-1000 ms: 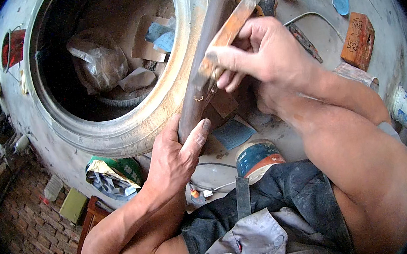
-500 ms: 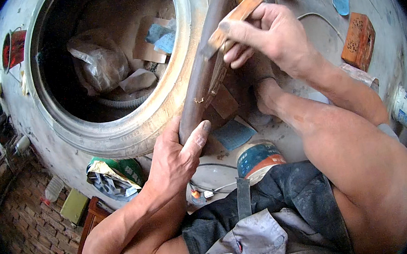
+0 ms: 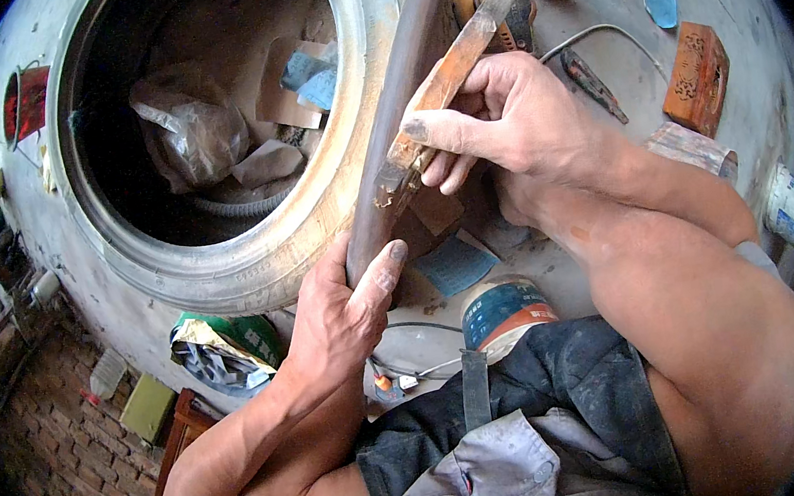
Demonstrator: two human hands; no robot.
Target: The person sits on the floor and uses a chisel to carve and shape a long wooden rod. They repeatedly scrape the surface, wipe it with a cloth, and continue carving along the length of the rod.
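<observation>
A long dark brown bar [image 3: 397, 101] runs from the top edge down toward me. My left hand [image 3: 339, 299] is wrapped around its near end, the thumb lying along it. In my right hand [image 3: 533, 110], thumb on one side and fingers curled under, is a worn flat strip [image 3: 471, 42], orange-brown along the middle and greyish toward its far end. The strip's near end rests against the side of the bar. Small pale shavings [image 3: 389, 193] cling to the bar just below that contact. Which edge of the strip touches is hidden by my right thumb and fingers.
A big tyre-like ring [image 3: 223, 268] on the left holds a plastic bag [image 3: 197, 124]. An orange-black power tool [image 3: 507, 25], a knife [image 3: 591, 84] and a carved wooden block [image 3: 696, 82] lie right. A bucket [image 3: 507, 312] and a green bag [image 3: 245, 334] stand near my legs.
My right hand has moved down and slightly left along the bar, bringing the strip nearer my left hand. The power tool and knife now show more fully. My left hand stays put.
</observation>
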